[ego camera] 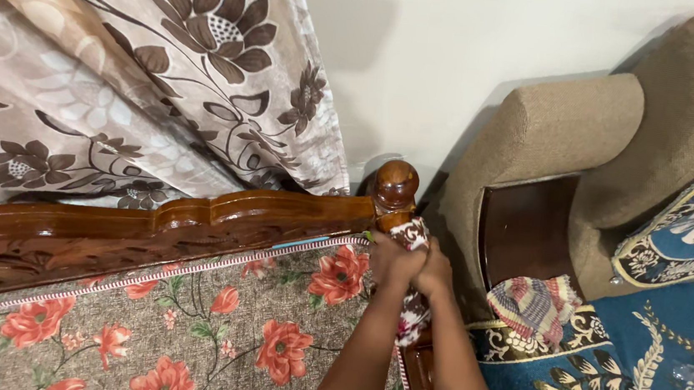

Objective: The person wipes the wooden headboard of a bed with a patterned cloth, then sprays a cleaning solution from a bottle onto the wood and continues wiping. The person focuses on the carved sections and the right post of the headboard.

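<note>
A patterned red, white and brown cloth (415,241) is being gripped by both hands at the corner of a glossy carved wooden bed frame (152,228), just below its round wooden knob post (396,184). The left hand (394,262) and right hand (436,271) are being pressed together, fingers curled shut around the cloth. The cloth's long axis is running near vertical: one end is bunched above the knuckles, touching the post, the rest is hanging below between the forearms. Both hands are equally near. A brown upholstered sofa arm (553,129) is standing just beside the post.
</note>
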